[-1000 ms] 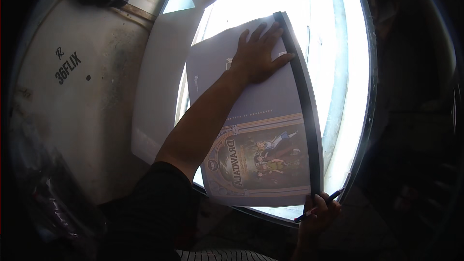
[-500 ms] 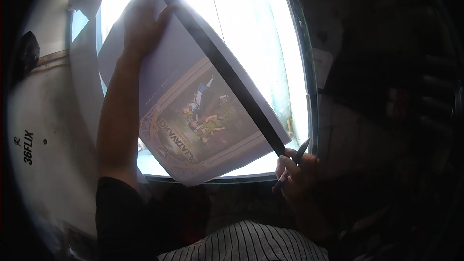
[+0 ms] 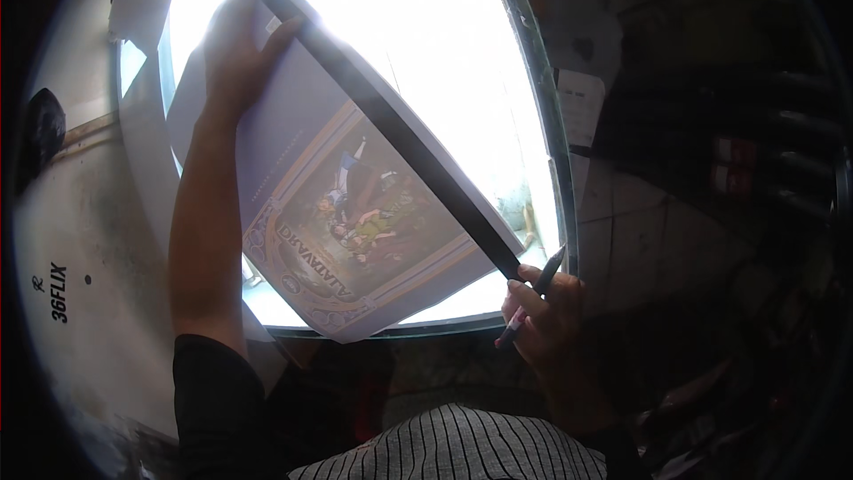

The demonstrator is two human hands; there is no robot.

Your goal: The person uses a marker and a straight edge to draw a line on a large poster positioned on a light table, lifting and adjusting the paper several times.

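A large printed sheet (image 3: 275, 142) with a framed picture of figures lies slanted on a brightly lit glass panel (image 3: 444, 36). Across it runs a long dark ruler (image 3: 400, 142), from upper left to lower right. My left hand (image 3: 240, 62) lies stretched at the ruler's far end, thumb apart from the fingers; glare washes out its fingertips. At the near end, my right hand (image 3: 546, 316) pinches the ruler's tip. Also gripped in its bent fingers is a slim dark pen (image 3: 553, 267), pointing up and away.
The panel has a dark raised edge (image 3: 544, 80) on the right. To the left is a pale surface (image 3: 115, 302) with dark lettering and a round dark object (image 3: 44, 129). A white paper (image 3: 579, 107) and dim clutter lie right of the panel.
The sheet, ruler and left hand appear slightly further left in the view. My right hand keeps its hold on the ruler's end and the pen.
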